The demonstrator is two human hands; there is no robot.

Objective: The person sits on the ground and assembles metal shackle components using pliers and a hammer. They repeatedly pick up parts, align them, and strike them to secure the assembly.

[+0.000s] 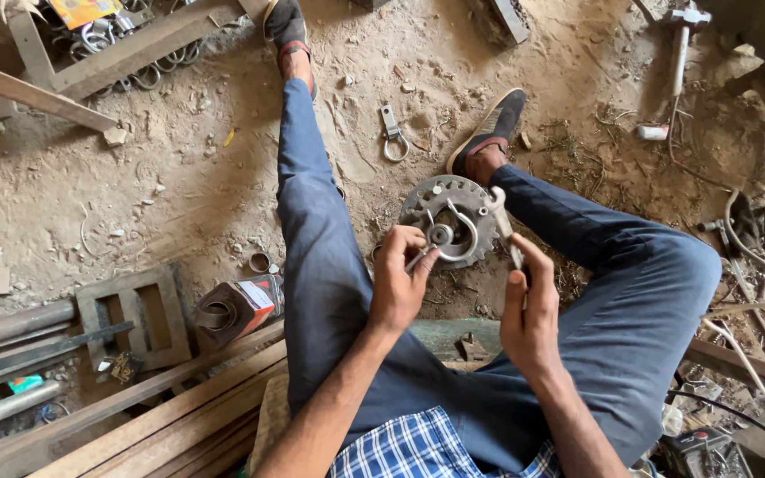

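Midway, by the look: round grey toothed metal disc (450, 221) held up between knees, left hand (397, 285) pinching curved steel hook (450, 237) at hub, right hand (529, 312) clamped on slim metal tool (504, 228), fitting unfinished.

Blue trousers (329, 265), blue-and-white checked shirt (418, 447), grey metal disc (449, 221), brown dirt floor (179, 177)

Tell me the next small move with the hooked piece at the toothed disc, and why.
Probably keep the left hand pinching the curved metal hook at the hub of the toothed disc, and turn the tool in the right hand a little. The tool's head sits at the disc's rim beside the hook's end, so the hook looks not yet fixed.
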